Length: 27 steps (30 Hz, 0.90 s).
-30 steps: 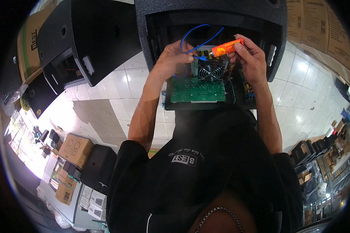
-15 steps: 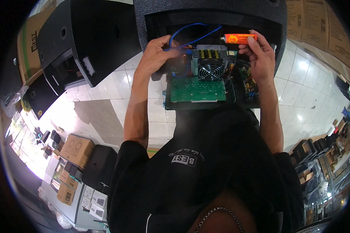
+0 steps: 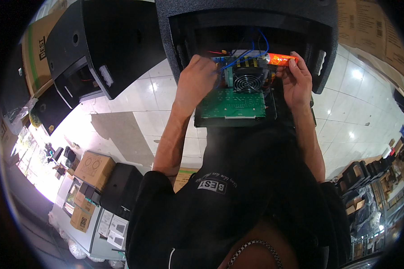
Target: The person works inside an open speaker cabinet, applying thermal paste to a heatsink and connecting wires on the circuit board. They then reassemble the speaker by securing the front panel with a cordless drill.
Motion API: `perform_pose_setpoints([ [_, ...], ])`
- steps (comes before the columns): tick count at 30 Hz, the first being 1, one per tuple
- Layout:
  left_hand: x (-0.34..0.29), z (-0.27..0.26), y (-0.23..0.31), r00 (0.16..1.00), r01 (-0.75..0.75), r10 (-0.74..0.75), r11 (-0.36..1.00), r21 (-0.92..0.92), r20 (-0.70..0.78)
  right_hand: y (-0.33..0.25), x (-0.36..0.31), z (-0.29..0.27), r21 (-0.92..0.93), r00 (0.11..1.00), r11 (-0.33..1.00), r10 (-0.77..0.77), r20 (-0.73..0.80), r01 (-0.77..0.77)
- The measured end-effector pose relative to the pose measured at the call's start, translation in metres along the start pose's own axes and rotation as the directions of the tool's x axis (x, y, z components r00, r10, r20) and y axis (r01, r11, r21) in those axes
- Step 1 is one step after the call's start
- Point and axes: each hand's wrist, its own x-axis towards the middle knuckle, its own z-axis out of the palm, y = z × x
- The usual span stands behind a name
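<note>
My right hand (image 3: pixel 298 83) is closed round the end of an orange-red tube (image 3: pixel 280 59), its light nozzle end pointing left over the electronics. Thin blue wires (image 3: pixel 267 42) loop out of the speaker cabinet (image 3: pixel 179 20) and run down to the curled fingers of my left hand (image 3: pixel 195 80). That hand is closed at the left end of the module, its fingertips partly hidden. Between my hands lies an amplifier module: a green circuit board (image 3: pixel 231 104), a round fan grille (image 3: pixel 247 84) and yellow-topped parts (image 3: pixel 249 62) behind it.
A second black cabinet (image 3: pixel 116 45) stands at the left beside a brown carton (image 3: pixel 40 45). Stacked cartons (image 3: pixel 368 27) rise at the far right. A bench (image 3: pixel 101 244) with boxes is at the lower left. Tiled floor (image 3: pixel 341 112) shows on both sides.
My left hand has moved right and down, bringing the blue wires over the module. The tube in my right hand has come lower and slightly right. The view has shifted a little.
</note>
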Motion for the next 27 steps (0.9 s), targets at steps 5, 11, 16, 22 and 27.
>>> perform_pose_setpoints([
  [5, -0.006, 0.002, 0.004, 0.995, -0.104, 0.102, 0.99, 0.095, 0.018, 0.008, -0.005, -0.005, 0.054, 1.0, 0.999, 0.005, 0.029, -0.007],
  [11, -0.005, 0.006, 0.006, 0.999, -0.051, 0.05, 0.994, 0.095, 0.017, 0.011, -0.006, -0.008, 0.071, 0.999, 0.997, 0.004, 0.046, -0.008],
  [16, -0.004, 0.007, 0.006, 0.998, -0.034, 0.029, 0.996, 0.082, 0.055, 0.014, -0.006, -0.009, 0.072, 0.999, 0.997, -0.005, 0.04, 0.002],
  [22, -0.002, 0.009, 0.008, 0.997, -0.052, 0.047, 0.994, 0.092, 0.061, 0.019, -0.005, -0.011, 0.045, 0.998, 0.998, -0.035, 0.06, 0.032],
  [27, -0.002, 0.01, 0.012, 0.998, -0.031, 0.026, 0.994, 0.105, 0.054, 0.024, -0.004, -0.013, 0.049, 0.997, 0.999, -0.026, 0.068, 0.023],
])
